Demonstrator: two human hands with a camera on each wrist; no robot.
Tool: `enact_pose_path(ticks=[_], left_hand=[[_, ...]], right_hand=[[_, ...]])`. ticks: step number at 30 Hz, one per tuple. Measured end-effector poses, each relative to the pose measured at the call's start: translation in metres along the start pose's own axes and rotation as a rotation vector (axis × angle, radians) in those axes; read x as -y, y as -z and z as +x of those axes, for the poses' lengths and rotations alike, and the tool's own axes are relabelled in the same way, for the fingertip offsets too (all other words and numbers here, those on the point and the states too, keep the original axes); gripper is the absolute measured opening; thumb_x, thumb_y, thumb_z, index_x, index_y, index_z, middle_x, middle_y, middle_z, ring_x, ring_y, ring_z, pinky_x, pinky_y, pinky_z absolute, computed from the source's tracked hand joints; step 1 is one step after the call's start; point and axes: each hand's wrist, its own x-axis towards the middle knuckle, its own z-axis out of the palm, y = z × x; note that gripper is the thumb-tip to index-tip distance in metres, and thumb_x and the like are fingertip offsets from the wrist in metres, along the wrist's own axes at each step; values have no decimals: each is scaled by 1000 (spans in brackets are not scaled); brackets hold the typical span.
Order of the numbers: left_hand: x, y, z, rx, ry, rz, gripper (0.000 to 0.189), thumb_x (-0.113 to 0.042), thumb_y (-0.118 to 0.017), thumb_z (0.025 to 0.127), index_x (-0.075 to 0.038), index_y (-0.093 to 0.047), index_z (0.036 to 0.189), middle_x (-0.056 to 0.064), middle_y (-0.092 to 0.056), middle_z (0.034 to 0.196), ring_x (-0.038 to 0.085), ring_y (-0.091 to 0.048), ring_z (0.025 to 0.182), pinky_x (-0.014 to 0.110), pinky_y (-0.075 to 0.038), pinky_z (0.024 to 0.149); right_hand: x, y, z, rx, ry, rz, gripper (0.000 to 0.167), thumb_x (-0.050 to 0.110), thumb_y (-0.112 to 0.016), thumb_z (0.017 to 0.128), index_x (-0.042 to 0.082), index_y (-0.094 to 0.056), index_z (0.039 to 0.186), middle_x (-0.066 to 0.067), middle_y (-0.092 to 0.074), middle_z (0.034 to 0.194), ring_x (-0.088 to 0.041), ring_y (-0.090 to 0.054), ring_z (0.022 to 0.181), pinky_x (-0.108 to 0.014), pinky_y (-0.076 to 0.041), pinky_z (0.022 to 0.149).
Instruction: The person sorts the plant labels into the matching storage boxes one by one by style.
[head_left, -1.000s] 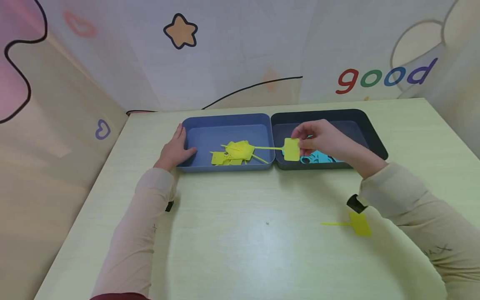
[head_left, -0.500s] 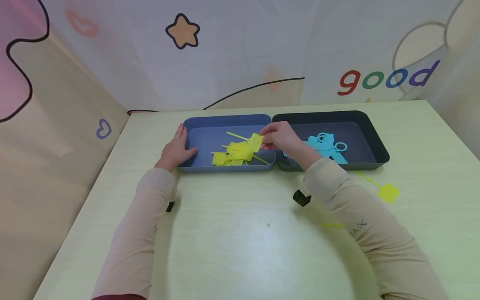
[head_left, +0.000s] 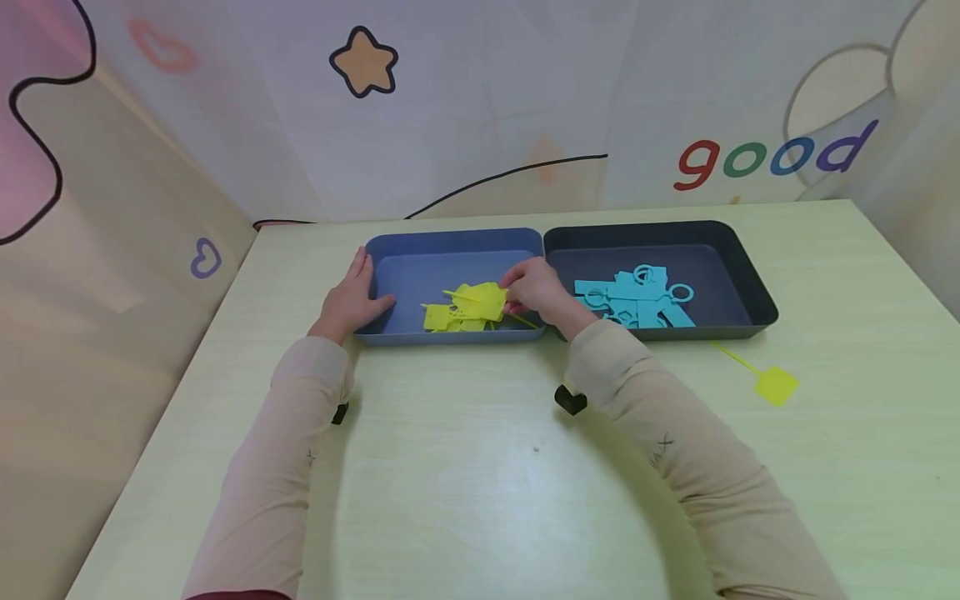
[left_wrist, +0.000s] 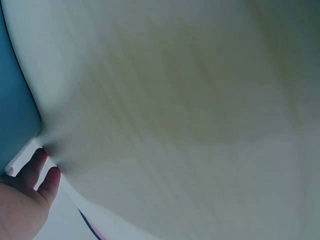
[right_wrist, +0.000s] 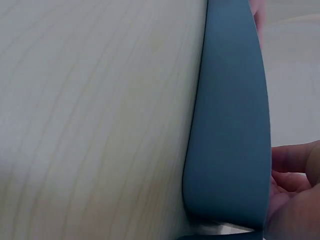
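My left hand (head_left: 351, 302) rests on the left end of the blue tray (head_left: 450, 242), fingers stretched along its outer side and thumb over the rim. Inside this tray lies a pile of flat yellow cable-tie tags (head_left: 468, 307) with thin tails. My right hand (head_left: 536, 287) reaches in over the tray's right end, its curled fingertips pinching a yellow tag at the pile's edge; the hand partly hides it. In the right wrist view the tray wall (right_wrist: 230, 110) covers the fingertips. The left wrist view shows two fingers (left_wrist: 49, 185) beside the tray corner.
A dark tray (head_left: 720, 275) adjoins the blue one on the right, holding several turquoise flat pieces (head_left: 637, 296), some with rings. Another yellow tag (head_left: 776, 385) lies on the table (head_left: 450, 467) in front of the dark tray. A printed cloth (head_left: 480, 100) hangs behind.
My right hand has carried a yellow tag leftward from over the dark tray and lowered it to the pile. My sleeve now covers another tag on the table. My left hand stays put.
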Motion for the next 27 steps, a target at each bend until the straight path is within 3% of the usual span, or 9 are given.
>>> enact_pose_path(ticks=[12, 16, 20, 27], left_hand=[[2, -1, 4, 8, 13, 1, 82, -39, -45, 87, 1, 2, 141, 10, 14, 148, 30, -8, 136, 47, -24, 104], [1, 0, 3, 10, 16, 0, 82, -39, -46, 87, 1, 2, 141, 10, 14, 148, 30, -8, 136, 47, -24, 104], [0, 1, 1, 10, 10, -1, 82, -39, -46, 87, 1, 2, 141, 11, 14, 148, 31, -9, 136, 48, -26, 103], [1, 0, 2, 12, 13, -6, 82, -39, -45, 87, 1, 2, 141, 10, 14, 148, 31, -8, 136, 47, -24, 104]], right_hand=[[-1, -16, 2, -116, 41, -354, 20, 4, -49, 85, 2, -65, 98, -10, -63, 84, -15, -58, 55, -21, -48, 53], [-1, -18, 1, -114, 56, -402, 18, 2, -48, 83, 3, -65, 81, -8, -62, 75, -15, -57, 54, -22, -44, 50], [0, -18, 1, -98, 44, -441, 20, 0, -47, 79, 7, -56, 63, -4, -53, 62, -15, -48, 51, -23, -36, 48], [1, -16, 0, -40, 9, -413, 24, 0, -47, 79, 9, -48, 57, -3, -46, 57, -15, -46, 50, -24, -34, 48]])
